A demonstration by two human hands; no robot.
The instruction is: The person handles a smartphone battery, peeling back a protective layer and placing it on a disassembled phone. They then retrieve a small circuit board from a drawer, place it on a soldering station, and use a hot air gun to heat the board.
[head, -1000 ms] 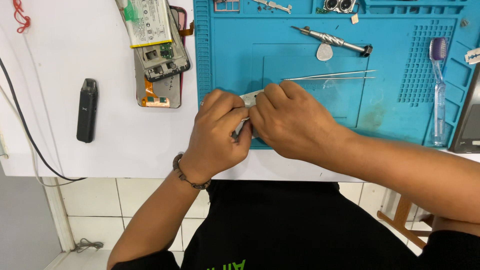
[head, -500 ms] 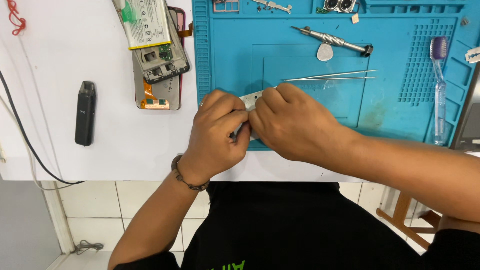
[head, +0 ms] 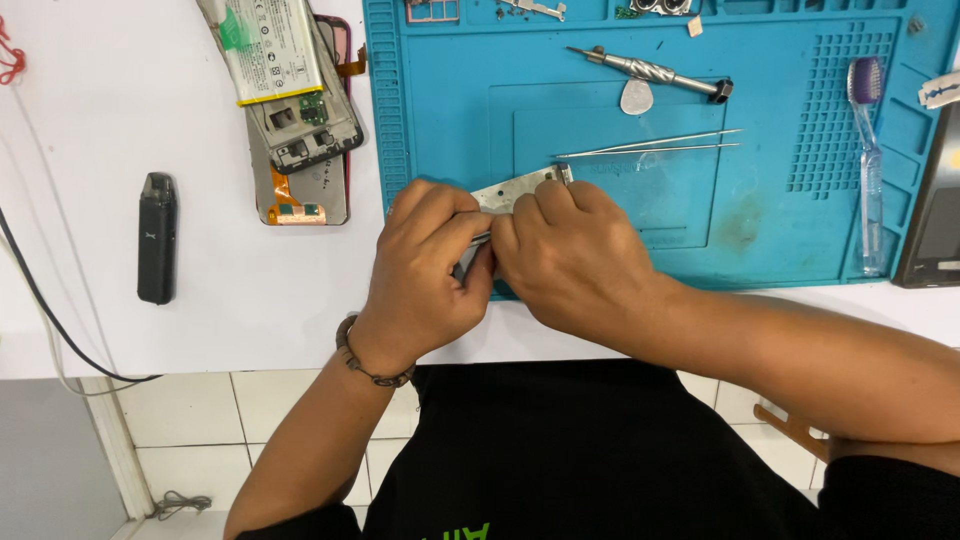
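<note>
Silver metal part [head: 520, 187], a thin flat plate, sits pinched between both hands over the near edge of the blue work mat [head: 800, 250], its far end poking out above the knuckles. Left hand [head: 425, 275] has its fingers curled shut around the near end of the plate, and right hand [head: 575, 255] closes over the middle of it from the other side, so the 2 hands meet thumb to thumb. Most of the plate is hidden under them, and whether something small is also held between the fingertips cannot be told.

Judging by the grip, the step in hand is close work on the plate itself, prying or pressing at one spot while the other hand steadies it. A next move would call for a steady hold and small, controlled finger force, since the plate looks thin enough to bend.

On the mat beyond the hands lie tweezers [head: 650, 147], a metal screwdriver [head: 655, 73], a pale pick [head: 637, 97] and, to the right, a toothbrush [head: 868, 160]. On the white table [head: 200, 330] to the left rest an opened phone [head: 300, 130] with its battery showing and a small black device [head: 157, 238].
</note>
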